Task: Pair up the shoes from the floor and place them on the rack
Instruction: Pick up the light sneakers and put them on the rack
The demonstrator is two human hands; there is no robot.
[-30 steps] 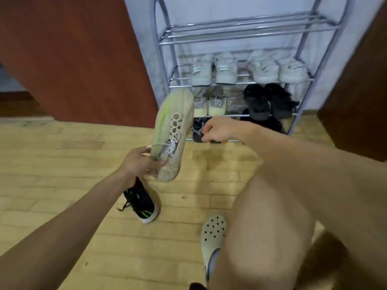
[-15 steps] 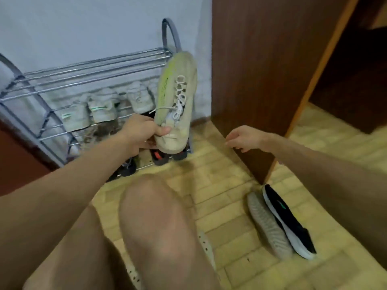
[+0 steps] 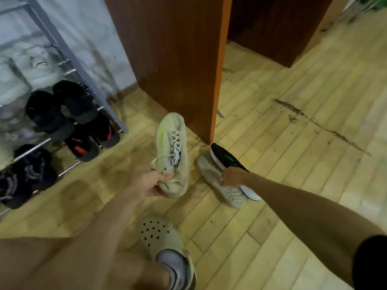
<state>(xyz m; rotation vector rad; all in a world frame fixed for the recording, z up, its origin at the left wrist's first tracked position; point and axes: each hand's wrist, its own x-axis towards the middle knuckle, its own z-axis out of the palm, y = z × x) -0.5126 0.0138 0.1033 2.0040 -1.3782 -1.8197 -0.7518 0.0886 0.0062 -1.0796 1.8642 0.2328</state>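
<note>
My left hand (image 3: pixel 146 183) grips a beige sneaker (image 3: pixel 172 153) with white laces by its heel, toe pointing away, held just above the floor. Its beige mate (image 3: pixel 222 185) lies sole-up on the wooden floor to the right, beside a black sneaker (image 3: pixel 225 159) with a green mark and white sole. My right hand (image 3: pixel 231 177) is down on these two shoes, fingers curled at the beige one's edge; whether it grips is unclear. The metal shoe rack (image 3: pixel 109 105) stands at the left with black and white pairs on its shelves.
A brown wooden cabinet panel (image 3: pixel 178 59) stands just behind the floor shoes. My foot in a beige perforated clog (image 3: pixel 161 235) with a grey sock is on the floor below. A dark stain streaks the planks at the right.
The view swung right and down. My left hand lowered the beige sneaker from in front of the rack toward the floor. My right hand reached down from mid-air onto the two shoes by the cabinet.
</note>
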